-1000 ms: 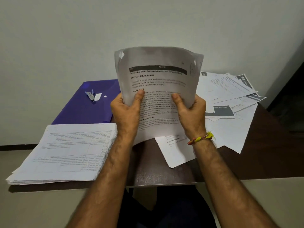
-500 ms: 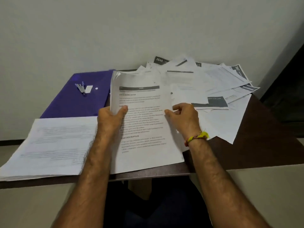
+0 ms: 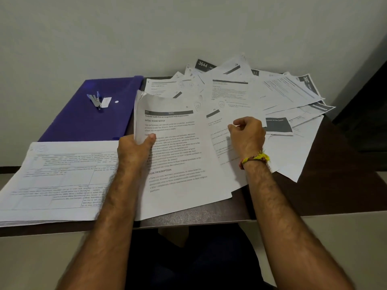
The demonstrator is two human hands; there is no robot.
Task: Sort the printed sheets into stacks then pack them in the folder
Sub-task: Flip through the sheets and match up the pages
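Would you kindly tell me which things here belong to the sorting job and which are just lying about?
Part of the job:
- held sheets, gripped by the left hand
- loose sheets, with the right hand on them
- sorted stack
- purple folder

Just lying about:
- stapler on the folder
- wristband
- table

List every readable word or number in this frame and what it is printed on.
"INITIAL SCENE SETUP", "TASK DESCRIPTION": headings on the sheet held by the left hand.
"3644": dark header of a far sheet.
"3667": dark header of a sheet at far right.
Body text, left stack: too blurred.
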